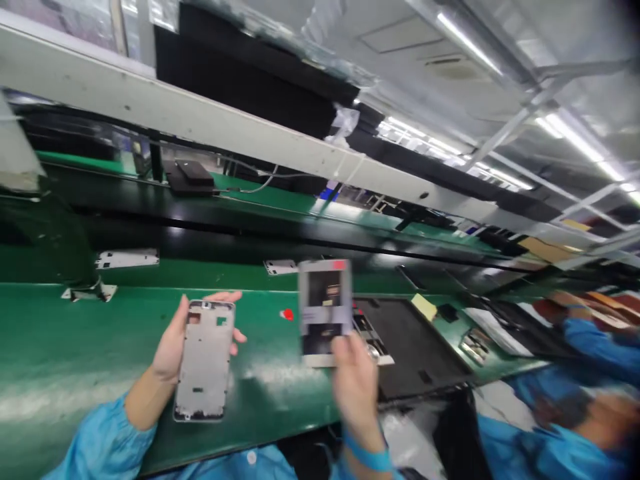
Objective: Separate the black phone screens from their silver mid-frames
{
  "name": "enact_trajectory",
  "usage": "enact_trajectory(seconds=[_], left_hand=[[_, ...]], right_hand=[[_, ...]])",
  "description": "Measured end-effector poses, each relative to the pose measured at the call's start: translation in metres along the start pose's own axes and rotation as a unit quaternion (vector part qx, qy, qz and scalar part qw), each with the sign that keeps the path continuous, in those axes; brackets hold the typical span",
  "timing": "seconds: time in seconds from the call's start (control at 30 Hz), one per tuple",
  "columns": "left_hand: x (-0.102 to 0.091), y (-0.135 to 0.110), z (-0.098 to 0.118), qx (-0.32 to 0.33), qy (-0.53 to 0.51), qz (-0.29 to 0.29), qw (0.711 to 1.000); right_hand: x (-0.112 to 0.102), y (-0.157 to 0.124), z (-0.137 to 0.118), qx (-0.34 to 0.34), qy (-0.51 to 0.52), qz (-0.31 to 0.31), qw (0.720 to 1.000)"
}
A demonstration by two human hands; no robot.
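My left hand (169,343) is closed round the edges of a grey metal phone frame (204,363). The frame stands nearly upright above the green bench, its flat face with small cut-outs towards me. In my right hand (356,383), thumb and fingers pinch the lower right corner of a flat sheet (325,310), pale at the borders with dark panels and a red corner tab. Motion blurs this sheet, so its exact kind is unclear. Behind my right hand, a similar sheet (369,331) lies at the left side of a black tray (420,353).
On the green bench (260,393) lies a small red piece (287,314). Other phone frames rest further back, one at left (129,258) and one near the middle (281,267). A yellow paper (424,307) touches the tray. At right is a co-worker's blue sleeve (593,343).
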State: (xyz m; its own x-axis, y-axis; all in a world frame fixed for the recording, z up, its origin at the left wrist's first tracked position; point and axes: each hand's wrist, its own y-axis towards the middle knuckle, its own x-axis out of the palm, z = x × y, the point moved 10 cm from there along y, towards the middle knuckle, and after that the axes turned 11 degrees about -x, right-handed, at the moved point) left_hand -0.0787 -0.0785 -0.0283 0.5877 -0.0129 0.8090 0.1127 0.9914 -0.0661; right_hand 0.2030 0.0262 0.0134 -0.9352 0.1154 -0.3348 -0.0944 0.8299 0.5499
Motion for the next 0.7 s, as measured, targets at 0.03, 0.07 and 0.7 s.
enact_trajectory(seconds=[0.03, 0.07, 0.7], left_hand=[[0.007, -0.002, -0.005, -0.009, -0.008, -0.041, 0.999], [0.01, -0.003, -0.008, -0.013, -0.021, -0.07, 0.997], [-0.001, -0.017, 0.006, 0.288, 0.434, 0.077, 0.85]], right_hand=[[0.05, -0.014, -0.01, 0.001, 0.058, -0.055, 0.997], [0.092, -0.026, -0.017, 0.004, 0.11, -0.093, 0.99], [0.175, -0.004, -0.098, -0.116, 0.236, -0.152, 0.953]])
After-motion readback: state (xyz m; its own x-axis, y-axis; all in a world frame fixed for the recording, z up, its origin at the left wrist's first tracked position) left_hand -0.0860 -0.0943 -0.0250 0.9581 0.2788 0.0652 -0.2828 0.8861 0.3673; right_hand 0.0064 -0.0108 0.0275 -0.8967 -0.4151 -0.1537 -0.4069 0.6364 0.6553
